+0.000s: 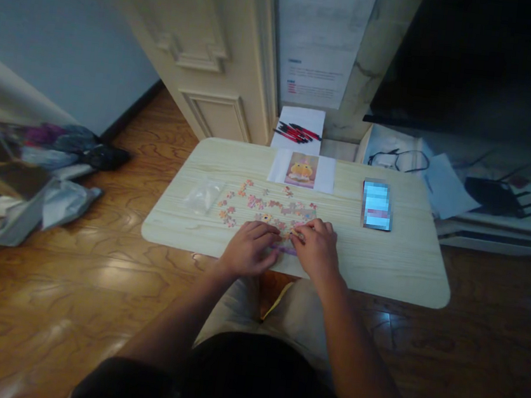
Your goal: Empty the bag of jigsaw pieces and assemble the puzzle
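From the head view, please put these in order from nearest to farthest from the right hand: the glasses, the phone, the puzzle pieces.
1. Puzzle pieces: at the fingertips of the right hand, in the middle of the table.
2. Phone: on the table, to the hand's right.
3. Glasses: past the table's far right edge.

1 head-worn camera looks forward and down, close above left hand [249,249], right hand [318,250] and table [392,264].
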Demonstrator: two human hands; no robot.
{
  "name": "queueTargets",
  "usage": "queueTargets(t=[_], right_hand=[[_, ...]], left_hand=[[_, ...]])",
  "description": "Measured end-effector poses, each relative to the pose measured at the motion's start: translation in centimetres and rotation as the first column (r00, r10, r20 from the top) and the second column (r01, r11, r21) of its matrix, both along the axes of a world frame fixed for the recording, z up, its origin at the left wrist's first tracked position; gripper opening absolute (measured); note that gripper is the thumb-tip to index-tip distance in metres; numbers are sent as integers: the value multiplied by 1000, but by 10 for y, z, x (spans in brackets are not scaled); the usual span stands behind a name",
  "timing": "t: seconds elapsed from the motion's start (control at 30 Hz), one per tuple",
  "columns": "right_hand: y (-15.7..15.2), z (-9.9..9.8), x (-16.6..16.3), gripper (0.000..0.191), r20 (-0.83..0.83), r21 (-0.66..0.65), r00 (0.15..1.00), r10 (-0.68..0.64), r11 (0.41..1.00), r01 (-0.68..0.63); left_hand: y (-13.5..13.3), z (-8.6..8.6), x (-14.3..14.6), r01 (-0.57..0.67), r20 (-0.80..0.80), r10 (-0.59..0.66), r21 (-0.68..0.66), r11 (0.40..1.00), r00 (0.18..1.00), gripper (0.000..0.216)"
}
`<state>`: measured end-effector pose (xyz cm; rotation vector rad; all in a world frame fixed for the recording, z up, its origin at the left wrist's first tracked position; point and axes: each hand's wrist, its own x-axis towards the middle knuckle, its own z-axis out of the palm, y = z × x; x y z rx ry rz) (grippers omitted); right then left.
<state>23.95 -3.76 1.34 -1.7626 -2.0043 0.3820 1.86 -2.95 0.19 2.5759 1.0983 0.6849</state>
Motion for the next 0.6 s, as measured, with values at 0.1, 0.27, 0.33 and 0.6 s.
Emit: queueTargets(t=[0.1, 0.27, 0.33, 0.6], right_hand=[[3, -1, -1, 20, -10, -27, 1000, 26, 999, -26], [1, -4, 3, 31, -46, -39, 999, -4, 999, 2], [-2, -2, 6, 35, -38, -26, 999, -28, 999, 27], [-7, 7, -1, 23, 71, -53, 996, -50, 997, 53]], left_hand=[[6, -4, 5, 5, 4, -5, 18, 1000, 1000, 30], [5, -4, 7, 2, -1, -2, 7, 1000, 1000, 28], [5, -4, 5, -1, 12, 1, 6, 1000, 1000, 27], [8, -7, 4, 55, 36, -55, 9, 998, 998, 25]])
